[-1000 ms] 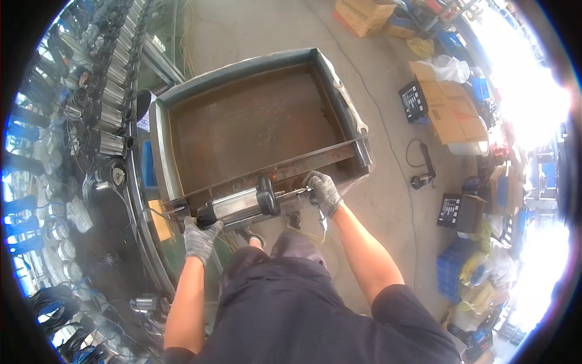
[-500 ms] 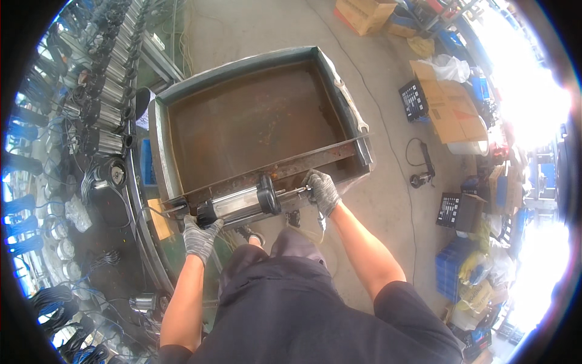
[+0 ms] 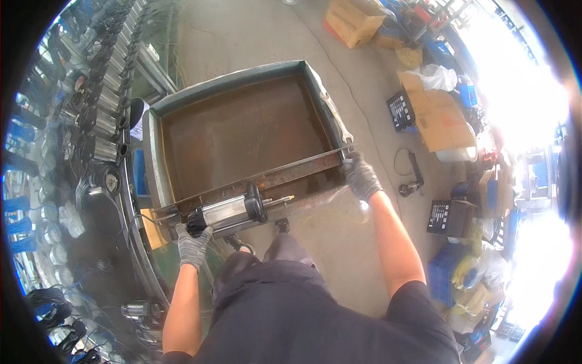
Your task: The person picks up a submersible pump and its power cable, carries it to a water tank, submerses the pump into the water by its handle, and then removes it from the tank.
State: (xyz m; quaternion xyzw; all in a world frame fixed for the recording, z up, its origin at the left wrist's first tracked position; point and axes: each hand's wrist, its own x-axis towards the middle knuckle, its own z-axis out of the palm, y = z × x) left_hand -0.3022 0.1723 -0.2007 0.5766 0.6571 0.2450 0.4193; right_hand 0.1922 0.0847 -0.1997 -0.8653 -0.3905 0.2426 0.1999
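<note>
A motor [image 3: 225, 210] with a silver cylindrical body and black ends lies slightly tilted along the near rim of the tank. A thin shaft [image 3: 280, 201] sticks out of its right end. My left hand [image 3: 193, 246], in a grey glove, grips the black left end, from which a cable runs left. My gloved right hand [image 3: 362, 177] is at the tank's right near corner, away from the shaft. Motion smears its fingers, and a pale blur lies just below it. The metal tank [image 3: 149, 159] holds murky brown liquid, with a rusty bar [image 3: 291, 176] across its near part.
A wrench [image 3: 337, 118] rests on the tank's right rim. Rows of similar motors [image 3: 104, 149] stand at the left. To the right are cardboard boxes [image 3: 444, 115], a blue crate [image 3: 444, 270] and a corded tool [image 3: 413, 176] on the floor.
My right hand has moved from the shaft end right and slightly up to the tank's corner. The left hand stays on the motor. The whole view has shifted a little.
</note>
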